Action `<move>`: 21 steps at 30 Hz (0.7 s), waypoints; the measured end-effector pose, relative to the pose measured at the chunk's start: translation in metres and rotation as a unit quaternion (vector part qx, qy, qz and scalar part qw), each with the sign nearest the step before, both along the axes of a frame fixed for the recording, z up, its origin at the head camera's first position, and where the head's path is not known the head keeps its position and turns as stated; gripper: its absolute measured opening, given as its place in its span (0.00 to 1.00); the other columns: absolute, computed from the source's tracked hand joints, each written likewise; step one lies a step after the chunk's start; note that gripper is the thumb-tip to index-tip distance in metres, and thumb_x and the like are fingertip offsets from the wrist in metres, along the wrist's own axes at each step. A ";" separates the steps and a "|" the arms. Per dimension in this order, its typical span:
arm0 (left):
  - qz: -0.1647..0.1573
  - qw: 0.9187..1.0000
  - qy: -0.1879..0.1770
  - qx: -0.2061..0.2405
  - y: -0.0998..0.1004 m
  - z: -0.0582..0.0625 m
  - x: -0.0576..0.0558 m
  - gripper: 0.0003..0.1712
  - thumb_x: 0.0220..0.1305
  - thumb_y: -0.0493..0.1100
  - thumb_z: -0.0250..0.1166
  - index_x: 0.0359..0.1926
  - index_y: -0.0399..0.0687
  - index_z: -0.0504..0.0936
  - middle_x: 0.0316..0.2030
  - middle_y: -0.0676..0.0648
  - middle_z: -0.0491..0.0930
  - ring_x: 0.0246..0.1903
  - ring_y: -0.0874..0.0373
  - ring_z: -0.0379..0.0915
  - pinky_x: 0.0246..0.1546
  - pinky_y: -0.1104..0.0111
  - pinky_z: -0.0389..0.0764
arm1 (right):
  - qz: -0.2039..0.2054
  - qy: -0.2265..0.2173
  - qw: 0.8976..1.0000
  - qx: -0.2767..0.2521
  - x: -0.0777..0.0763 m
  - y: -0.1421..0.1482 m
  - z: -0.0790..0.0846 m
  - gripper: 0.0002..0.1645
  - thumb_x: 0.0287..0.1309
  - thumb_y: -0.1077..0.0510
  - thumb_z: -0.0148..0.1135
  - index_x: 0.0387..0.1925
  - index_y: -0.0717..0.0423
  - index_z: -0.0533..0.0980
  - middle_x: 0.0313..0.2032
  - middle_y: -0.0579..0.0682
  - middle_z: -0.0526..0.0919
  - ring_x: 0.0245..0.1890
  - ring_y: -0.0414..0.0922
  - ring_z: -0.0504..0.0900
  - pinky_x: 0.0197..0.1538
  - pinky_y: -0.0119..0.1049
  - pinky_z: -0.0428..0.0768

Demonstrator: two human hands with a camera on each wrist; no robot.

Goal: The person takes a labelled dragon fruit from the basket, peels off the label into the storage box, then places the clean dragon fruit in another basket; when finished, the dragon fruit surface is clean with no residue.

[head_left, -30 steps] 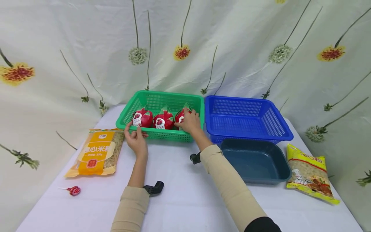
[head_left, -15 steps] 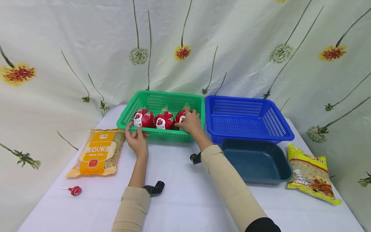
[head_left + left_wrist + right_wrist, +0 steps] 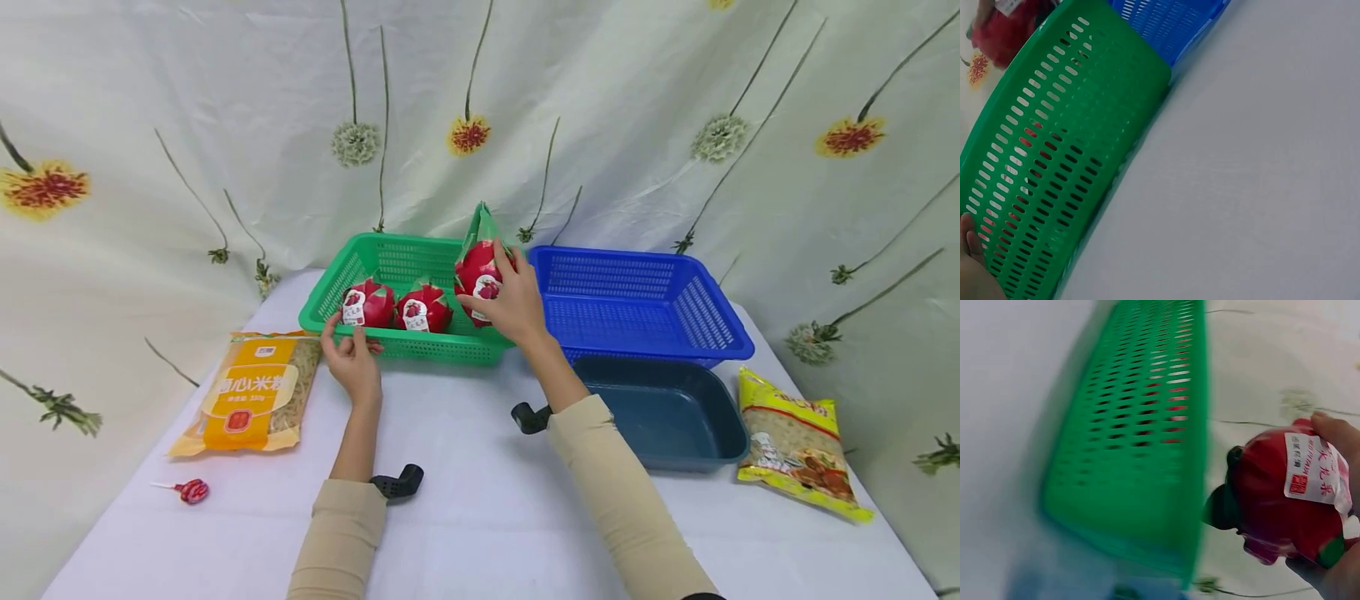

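My right hand (image 3: 521, 304) grips a red dragon fruit (image 3: 472, 271) with a white label and green-tipped scales, holding it raised over the right end of the green basket (image 3: 450, 347). In the right wrist view this fruit (image 3: 1266, 481) is beside the basket rim, thumb and fingers around it. Two more dragon fruits, one at the left (image 3: 368, 303) and one in the middle (image 3: 424, 308), sit inside the basket. At the basket's front left corner my left hand (image 3: 355, 367) holds the rim. The left wrist view shows only part of that hand (image 3: 975, 275) against the slotted wall.
A blue basket (image 3: 622, 321) stands right of the green one, with a dark blue-grey tub (image 3: 667, 421) before it. An orange rice noodle bag (image 3: 251, 396) and a red lollipop (image 3: 193, 492) lie at left. A yellow bag (image 3: 802, 450) lies at far right.
The right hand has lifted the right-hand dragon fruit up out of the green basket and slightly rightward. The left hand stays at the rim.
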State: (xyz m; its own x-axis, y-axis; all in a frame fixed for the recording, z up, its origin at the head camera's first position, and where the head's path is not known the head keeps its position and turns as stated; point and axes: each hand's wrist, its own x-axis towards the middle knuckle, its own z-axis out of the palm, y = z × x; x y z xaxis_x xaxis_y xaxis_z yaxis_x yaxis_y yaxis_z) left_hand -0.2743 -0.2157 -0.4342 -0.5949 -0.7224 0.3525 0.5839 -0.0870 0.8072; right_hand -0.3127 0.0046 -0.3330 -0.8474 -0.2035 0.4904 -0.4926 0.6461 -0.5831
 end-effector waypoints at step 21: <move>-0.001 0.999 0.027 0.030 -0.001 -0.007 -0.011 0.23 0.63 0.31 0.56 0.59 0.36 0.65 0.14 0.43 0.65 0.13 0.56 0.69 0.17 0.72 0.75 | 0.333 -0.051 0.905 0.259 0.114 0.089 -0.034 0.55 0.36 0.44 0.75 0.67 0.43 0.60 0.65 0.50 0.59 0.63 0.46 0.58 0.49 0.36 0.76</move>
